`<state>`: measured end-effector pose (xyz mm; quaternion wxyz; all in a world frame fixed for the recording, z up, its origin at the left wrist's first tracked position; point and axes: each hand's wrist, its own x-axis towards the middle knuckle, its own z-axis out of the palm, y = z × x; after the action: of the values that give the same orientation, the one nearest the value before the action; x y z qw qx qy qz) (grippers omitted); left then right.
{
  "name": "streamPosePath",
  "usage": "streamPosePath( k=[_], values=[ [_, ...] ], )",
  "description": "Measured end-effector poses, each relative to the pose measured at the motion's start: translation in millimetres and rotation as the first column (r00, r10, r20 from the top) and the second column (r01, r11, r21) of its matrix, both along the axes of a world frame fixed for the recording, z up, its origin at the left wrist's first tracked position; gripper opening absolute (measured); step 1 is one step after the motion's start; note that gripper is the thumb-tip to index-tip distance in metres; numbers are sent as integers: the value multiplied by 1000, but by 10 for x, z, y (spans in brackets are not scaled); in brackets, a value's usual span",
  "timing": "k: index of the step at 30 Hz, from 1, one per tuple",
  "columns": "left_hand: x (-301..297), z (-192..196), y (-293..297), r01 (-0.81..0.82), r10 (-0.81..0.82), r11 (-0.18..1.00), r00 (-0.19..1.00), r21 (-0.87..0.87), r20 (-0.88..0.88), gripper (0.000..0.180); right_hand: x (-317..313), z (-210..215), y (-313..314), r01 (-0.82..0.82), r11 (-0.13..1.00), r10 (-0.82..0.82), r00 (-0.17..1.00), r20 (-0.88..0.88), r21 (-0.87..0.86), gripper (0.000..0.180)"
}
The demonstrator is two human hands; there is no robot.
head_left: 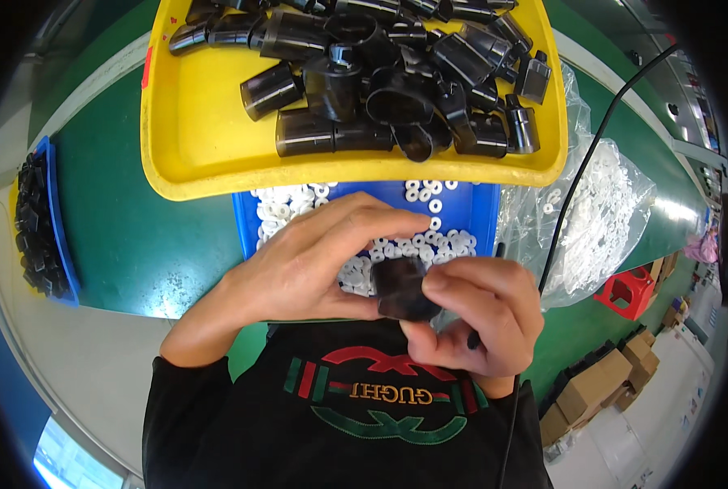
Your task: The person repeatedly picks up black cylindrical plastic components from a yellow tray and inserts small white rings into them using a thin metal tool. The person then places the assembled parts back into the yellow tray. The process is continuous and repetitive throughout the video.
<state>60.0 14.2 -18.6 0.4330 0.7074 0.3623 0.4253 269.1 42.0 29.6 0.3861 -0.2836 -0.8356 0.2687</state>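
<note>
A dark, glossy block-shaped plastic part (404, 288) is pinched in my right hand (486, 314), just in front of my body. Between the curled fingers of that hand the tip of a small black thing shows, too covered to name. My left hand (315, 253) is open, its fingers stretched out and its thumb tip at the part's left edge; whether they touch I cannot tell. Below both hands lies a blue tray (459, 205) with many small white ring washers (435, 244), partly hidden by my hands.
A yellow tray (209, 151) of black plastic fittings (331, 85) overhangs the blue tray. To the right are a clear bag (600, 216) of white pieces and a hanging black cable (580, 171). A blue bin (61, 220) of black parts stands left on the green table (136, 196).
</note>
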Motion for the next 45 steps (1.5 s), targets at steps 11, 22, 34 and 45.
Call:
streamPosePath(
  k=[11,22,34,45],
  values=[
    [10,27,4,-33,33,999,999,-13,-16,64,-49,36,5,-26,999,25,999,-31,-23,38],
    [-73,52,0,52,-52,998,999,40,-4,33,-209,-33,28,-160,983,148,980,-131,-90,32],
    [-54,107,-60,-28,18,996,993,-87,-120,20,-268,352,222,-685,721,120,271,-955,-104,21],
    [-61,33,-57,-54,52,994,998,-92,-29,31,-345,216,210,-666,665,217,605,-766,-338,18]
  ],
)
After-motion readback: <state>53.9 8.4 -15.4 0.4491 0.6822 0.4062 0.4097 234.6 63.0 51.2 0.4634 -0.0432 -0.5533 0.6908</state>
